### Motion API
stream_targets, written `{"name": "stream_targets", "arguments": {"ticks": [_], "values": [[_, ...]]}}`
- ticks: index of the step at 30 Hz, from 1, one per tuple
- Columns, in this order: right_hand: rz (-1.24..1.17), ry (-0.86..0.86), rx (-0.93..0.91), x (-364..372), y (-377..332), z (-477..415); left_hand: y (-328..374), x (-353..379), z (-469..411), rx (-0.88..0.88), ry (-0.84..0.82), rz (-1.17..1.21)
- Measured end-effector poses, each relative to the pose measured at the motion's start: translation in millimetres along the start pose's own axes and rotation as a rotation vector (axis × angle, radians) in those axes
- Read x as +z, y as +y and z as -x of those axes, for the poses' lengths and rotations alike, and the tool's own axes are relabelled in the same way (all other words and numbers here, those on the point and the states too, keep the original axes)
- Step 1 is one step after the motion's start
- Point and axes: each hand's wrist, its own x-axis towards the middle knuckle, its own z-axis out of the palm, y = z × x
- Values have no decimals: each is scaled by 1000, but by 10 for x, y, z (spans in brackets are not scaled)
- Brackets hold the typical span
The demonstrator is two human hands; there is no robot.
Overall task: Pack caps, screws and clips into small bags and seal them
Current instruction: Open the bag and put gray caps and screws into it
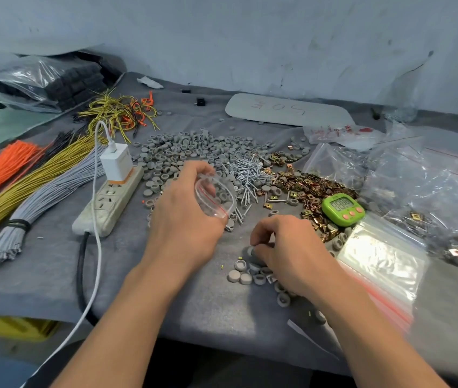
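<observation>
My left hand [185, 217] holds a small clear zip bag [215, 196] with its mouth spread open; a red line runs along its rim. My right hand [286, 247] is curled over a small cluster of grey caps [246, 274] near the table's front and pinches one grey cap at its fingertips. A big heap of grey caps [194, 152] lies behind the hands. Silver screws [247, 175] are piled in the middle, and brass clips [309, 189] spread to their right.
A stack of empty zip bags [381, 259] lies at the right, beside a green timer [343, 208]. Filled plastic bags [432, 191] crowd the far right. A power strip [110, 200] with a white charger, plus bundles of grey, yellow and orange wires [26, 191], fill the left.
</observation>
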Motion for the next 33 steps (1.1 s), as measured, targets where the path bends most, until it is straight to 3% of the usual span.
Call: {"name": "stream_targets", "arguments": {"ticks": [2, 7, 12, 19, 21, 28, 33], "values": [[-77, 87, -13, -21, -9, 1, 0, 33, 26, 43, -32, -80], [-525, 366, -65, -115, -79, 10, 29, 125, 113, 122, -156, -141], [-441, 400, -86, -57, -194, 21, 68, 172, 125, 165, -225, -110], [-537, 477, -18, -115, -135, 12, 43, 143, 73, 105, -149, 3], [-439, 418, 17, -166, -81, 19, 26, 114, 48, 64, -94, 27], [241, 79, 61, -178, 50, 76, -16, -55, -50, 16, 73, 43], [246, -9, 58, -171, 45, 84, 16, -43, -33, 38, 56, 25]]}}
